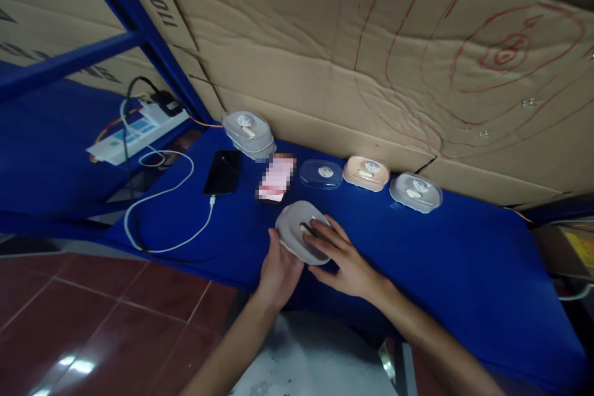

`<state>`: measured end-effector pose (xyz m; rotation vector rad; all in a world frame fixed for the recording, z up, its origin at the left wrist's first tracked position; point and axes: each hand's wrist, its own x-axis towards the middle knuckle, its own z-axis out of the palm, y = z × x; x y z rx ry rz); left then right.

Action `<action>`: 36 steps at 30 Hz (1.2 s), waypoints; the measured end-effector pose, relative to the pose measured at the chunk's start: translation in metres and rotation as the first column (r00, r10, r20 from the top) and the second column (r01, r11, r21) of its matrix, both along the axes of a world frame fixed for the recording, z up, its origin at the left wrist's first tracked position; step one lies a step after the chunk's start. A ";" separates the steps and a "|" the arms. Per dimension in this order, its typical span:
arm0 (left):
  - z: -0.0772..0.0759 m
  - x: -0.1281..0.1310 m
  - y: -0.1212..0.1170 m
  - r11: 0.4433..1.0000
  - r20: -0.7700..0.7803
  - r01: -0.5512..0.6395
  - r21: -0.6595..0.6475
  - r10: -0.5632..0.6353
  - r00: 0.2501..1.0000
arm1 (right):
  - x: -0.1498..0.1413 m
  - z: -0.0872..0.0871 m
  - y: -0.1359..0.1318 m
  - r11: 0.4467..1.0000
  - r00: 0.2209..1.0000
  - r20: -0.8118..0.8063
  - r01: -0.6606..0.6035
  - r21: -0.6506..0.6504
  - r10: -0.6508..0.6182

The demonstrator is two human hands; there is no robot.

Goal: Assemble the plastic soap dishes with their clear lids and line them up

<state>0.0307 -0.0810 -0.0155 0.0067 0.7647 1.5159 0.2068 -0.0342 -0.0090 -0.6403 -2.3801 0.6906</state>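
A grey oval case lies open on the blue table, near its front edge. My left hand grips the case's near left side, fingers curled round its rim. My right hand rests over the case from the right, fingers stretched into its hollow, touching a small pale piece inside. Whether those fingers pinch the piece is hidden.
Along the cardboard wall stand a stack of clear lidded cases, a clear lid, a pink case and another clear case. A black phone with a white cable, a second phone and a power strip lie left.
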 end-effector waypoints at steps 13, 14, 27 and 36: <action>0.002 -0.010 -0.006 0.992 0.086 0.124 0.024 -0.125 0.988 | -0.012 0.012 0.071 0.999 0.982 0.186 -0.027 0.039 0.019; 0.004 -0.010 -0.005 0.990 0.090 0.136 0.039 -0.139 0.986 | -0.016 0.009 0.086 0.997 0.982 0.179 0.042 0.067 -0.053; 0.000 0.002 0.001 1.000 -0.114 -0.017 -0.014 0.015 0.993 | -0.029 -0.002 0.137 0.953 0.867 0.399 0.246 0.179 -0.299; 0.011 -0.017 0.001 0.998 -0.082 0.015 -0.053 -0.019 0.996 | 0.004 0.004 0.105 0.976 0.967 0.140 0.215 0.012 -0.215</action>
